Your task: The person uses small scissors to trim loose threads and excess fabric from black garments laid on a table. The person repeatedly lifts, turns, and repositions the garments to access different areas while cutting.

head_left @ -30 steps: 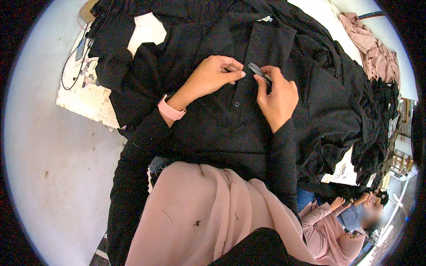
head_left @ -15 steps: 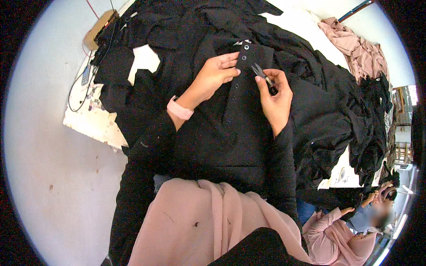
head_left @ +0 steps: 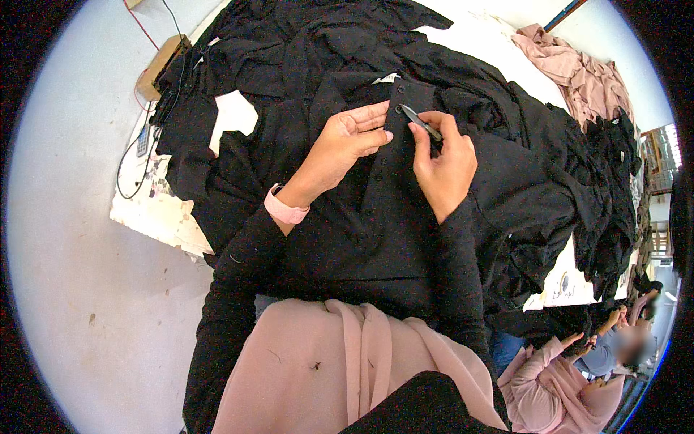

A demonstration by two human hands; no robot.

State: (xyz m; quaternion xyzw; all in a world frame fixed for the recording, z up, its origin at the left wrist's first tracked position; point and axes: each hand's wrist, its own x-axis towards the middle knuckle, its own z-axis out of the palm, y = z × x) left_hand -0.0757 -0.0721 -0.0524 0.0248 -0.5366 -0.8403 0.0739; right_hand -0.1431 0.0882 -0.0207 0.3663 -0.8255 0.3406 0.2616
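A black garment with a buttoned front placket lies spread before me, a small white label near its top. My left hand pinches the placket's left edge, fingers curled, a pink band at its wrist. My right hand grips small grey thread snips, whose tips touch the placket at one of the upper dark buttons or just beside it. Whether the blades are parted is too small to tell.
More black fabric covers much of the white table. A pink fabric heap lies at the back right. A cardboard-coloured box with cables and a grey keypad device are at the left. Co-workers handle fabric at the lower right.
My left hand has moved up to the upper placket. The snips, angled with blade points apart half a second ago, now look closer together and sit nearer the placket's edge.
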